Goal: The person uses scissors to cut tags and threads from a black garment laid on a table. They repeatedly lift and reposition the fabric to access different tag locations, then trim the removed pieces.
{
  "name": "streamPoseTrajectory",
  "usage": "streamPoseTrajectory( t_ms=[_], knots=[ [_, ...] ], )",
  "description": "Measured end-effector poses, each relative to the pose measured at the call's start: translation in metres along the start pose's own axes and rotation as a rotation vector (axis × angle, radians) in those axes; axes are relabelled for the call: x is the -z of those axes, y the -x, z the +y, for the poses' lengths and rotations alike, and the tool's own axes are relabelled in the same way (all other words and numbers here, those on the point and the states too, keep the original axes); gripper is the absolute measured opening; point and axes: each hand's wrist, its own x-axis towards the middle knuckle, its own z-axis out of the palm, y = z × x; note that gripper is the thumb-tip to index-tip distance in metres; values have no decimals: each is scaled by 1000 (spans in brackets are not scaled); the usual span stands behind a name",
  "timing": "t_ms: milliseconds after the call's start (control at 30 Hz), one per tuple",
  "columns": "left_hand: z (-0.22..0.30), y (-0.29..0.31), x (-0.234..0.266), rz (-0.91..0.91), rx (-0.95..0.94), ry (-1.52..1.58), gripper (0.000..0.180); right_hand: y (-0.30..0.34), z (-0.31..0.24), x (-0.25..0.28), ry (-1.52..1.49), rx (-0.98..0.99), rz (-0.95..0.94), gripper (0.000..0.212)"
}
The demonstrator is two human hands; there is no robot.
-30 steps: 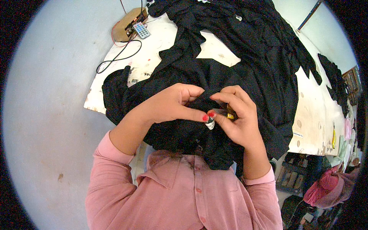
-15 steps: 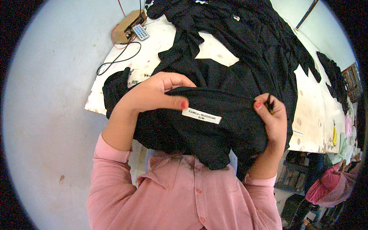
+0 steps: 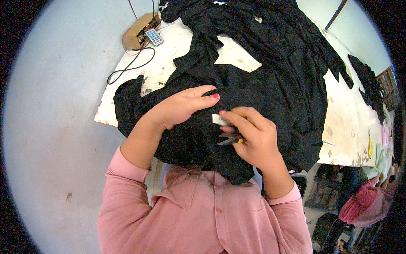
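A black garment is gathered in front of me, its lower part hanging toward my lap. My left hand pinches an edge of it between thumb and fingers. My right hand has come to a small white label on the garment; thumb and fingertip press on the label and cover most of it. Thread snips with dark blades are tucked in the same hand, blades pointing left. Most of their handle is hidden by the palm.
More black cloth is heaped across the pale tabletop. At the far left lie a grey remote control, a brown box with wires and a black cable. A yellow tool rests near the right edge. Pink cloth shows beyond.
My right hand has moved left from the garment's right side to the label, and the snips' blades now show. My left hand has shifted slightly right, still pinching the cloth.
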Motion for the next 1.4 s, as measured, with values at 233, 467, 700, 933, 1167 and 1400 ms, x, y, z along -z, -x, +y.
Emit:
streamPoseTrajectory(
  t_ms=[233,467,700,933,1167,1400],
  knots=[
    [7,5,-6,2,14,-174,51,-9,11,30,-758,-609,-169,20],
    [-4,-2,-8,-135,-59,-95,48,-24,25,27,-988,-724,-212,24],
    [-3,-3,-6,-166,69,-107,40,-25,28,10,-813,-692,-65,22],
    [-12,-5,-3,-204,111,169,33,7,24,32,-298,-519,154,12],
    [-18,-9,1,-204,37,5,33,22,12,16,-196,-261,144,17],
    [-7,1,-2,-84,138,0,41,27,13,13,-208,-319,153,14]
  ],
)
